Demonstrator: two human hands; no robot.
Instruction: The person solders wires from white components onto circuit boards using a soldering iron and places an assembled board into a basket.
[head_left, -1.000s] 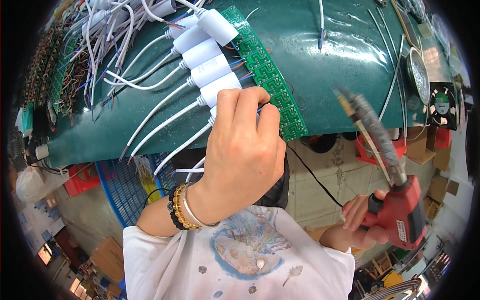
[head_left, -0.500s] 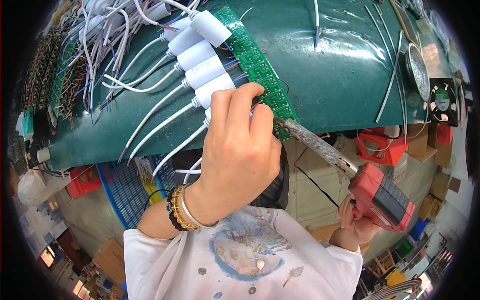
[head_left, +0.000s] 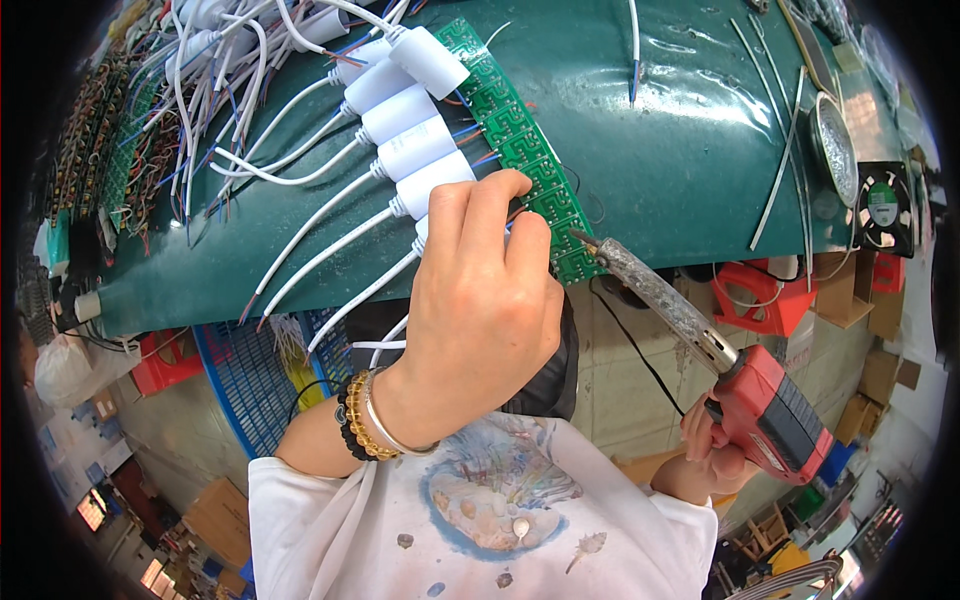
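Note:
A long green circuit board (head_left: 520,140) lies slantwise on the green table mat. White cylindrical housings (head_left: 415,145) with white cables line its left side, their thin blue and red-brown wires reaching toward the board. My left hand (head_left: 490,270) is bent closed over the lower end of this row, fingertips at the board's left edge. A housing there is partly covered, and what the fingertips pinch is hidden. A red and black soldering gun (head_left: 775,415) is gripped in my right hand (head_left: 715,450), off the table's near edge. Its tip points up-left over the board's lower right edge.
A heap of white cables (head_left: 225,70) and bundled boards (head_left: 90,150) lie at the left. Thin solder-like rods (head_left: 778,160), a round metal dish (head_left: 833,145) and a small black fan (head_left: 885,208) are at the right. A blue basket (head_left: 245,385) and red stool (head_left: 765,300) stand below.
The soldering gun has moved slightly right and down, its tip shifting toward the board's right edge. Board and housings have shifted slightly right and down. My left hand stays nearly in place.

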